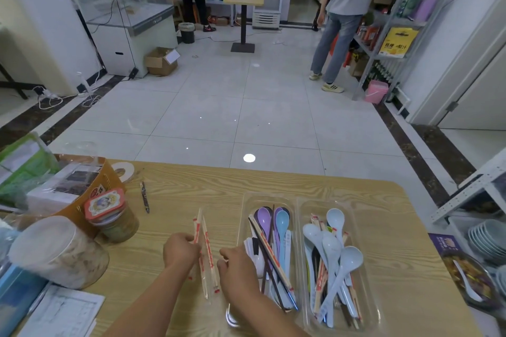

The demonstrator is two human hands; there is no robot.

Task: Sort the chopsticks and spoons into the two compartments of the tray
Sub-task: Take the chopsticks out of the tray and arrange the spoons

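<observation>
A clear two-compartment tray [298, 201] sits at the right of the wooden table. Its left compartment holds purple and blue spoons [282, 223], dark chopsticks and a wrapped pair. Its right compartment holds several pale blue spoons [335, 220] mixed with wrapped chopsticks. My left hand [179, 250] grips wrapped chopsticks [208, 252] that lie on the table just left of the tray. My right hand [236, 268] hovers beside them, at the tray's left edge, fingers curled; what it holds is unclear.
At the table's left stand a lidded jar [113, 216], a clear plastic container [59, 252], a brown bag [90, 186] and papers [63, 312]. A pen [144, 197] lies near the middle. A food dish [469, 279] sits by the right edge. People stand farther off.
</observation>
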